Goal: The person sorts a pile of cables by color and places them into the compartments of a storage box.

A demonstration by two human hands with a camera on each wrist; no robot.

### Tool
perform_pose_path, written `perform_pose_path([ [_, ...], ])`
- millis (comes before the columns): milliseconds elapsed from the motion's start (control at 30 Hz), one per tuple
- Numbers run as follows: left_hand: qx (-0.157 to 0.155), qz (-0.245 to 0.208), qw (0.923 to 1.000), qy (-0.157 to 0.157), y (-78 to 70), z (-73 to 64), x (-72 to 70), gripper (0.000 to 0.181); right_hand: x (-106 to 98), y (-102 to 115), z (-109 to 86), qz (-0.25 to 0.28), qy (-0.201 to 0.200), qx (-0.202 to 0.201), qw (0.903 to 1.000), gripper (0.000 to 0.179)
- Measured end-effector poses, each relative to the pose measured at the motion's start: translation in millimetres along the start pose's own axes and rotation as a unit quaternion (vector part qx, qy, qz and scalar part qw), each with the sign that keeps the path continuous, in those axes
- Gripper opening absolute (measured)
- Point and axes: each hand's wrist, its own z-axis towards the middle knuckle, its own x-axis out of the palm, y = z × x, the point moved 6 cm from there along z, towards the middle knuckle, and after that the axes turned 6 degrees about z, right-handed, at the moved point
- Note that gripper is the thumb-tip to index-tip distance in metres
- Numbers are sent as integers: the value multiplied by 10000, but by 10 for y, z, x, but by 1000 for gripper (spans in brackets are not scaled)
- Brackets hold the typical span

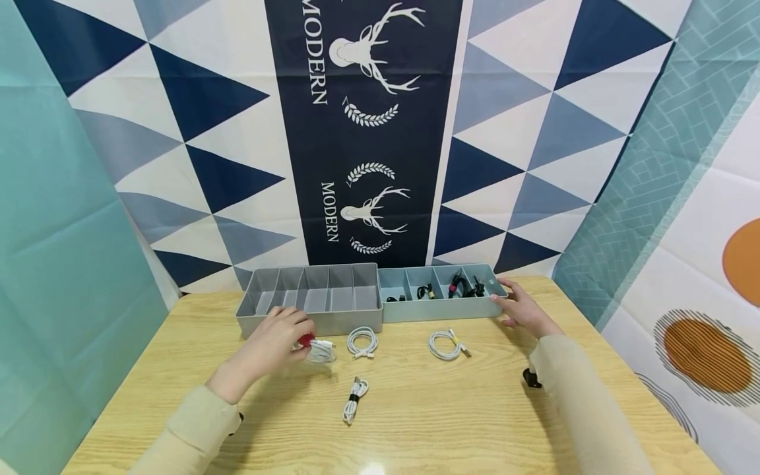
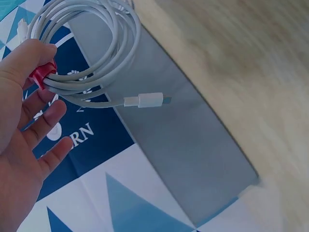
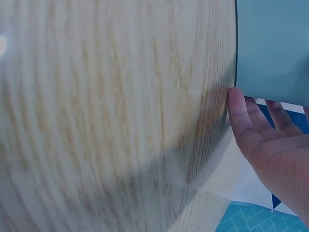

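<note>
My left hand [image 1: 274, 341] pinches a coiled white cable [image 1: 321, 351] at its red strap [image 2: 42, 73], just in front of the grey divided box [image 1: 309, 323]. In the left wrist view a white plug [image 2: 150, 100] sticks out from the coil, while the other fingers are spread loosely. At the far right, my right hand [image 1: 522, 309] rests against the end of the blue divided box [image 1: 442, 312]. Its thumb [image 3: 236, 100] touches the box's corner in the right wrist view, and the extended fingers lie along the end wall, partly hidden.
On the wooden table [image 1: 415, 422] lie a round white coil [image 1: 362, 342], a second coil with a yellow tie [image 1: 445, 346] and a white cable with a black strap [image 1: 355, 400]. Black cables [image 1: 460, 285] sit in the blue box's compartments. Patterned cloth [image 1: 380, 165] hangs behind.
</note>
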Motion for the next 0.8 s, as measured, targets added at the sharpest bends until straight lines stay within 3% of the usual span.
perform_pose_path([
  [233,87,35,9997,-245,20,73,-95,19,10,8,4,-19,-11,-2,10000,67],
  [667,140,203,9996,-128,63,211,-231,19,-3,-4,33,-40,13,29,10000,70],
  [800,209,184,9994,-219,88,271,-271,21,5,-4,29,-38,44,17,10000,71],
])
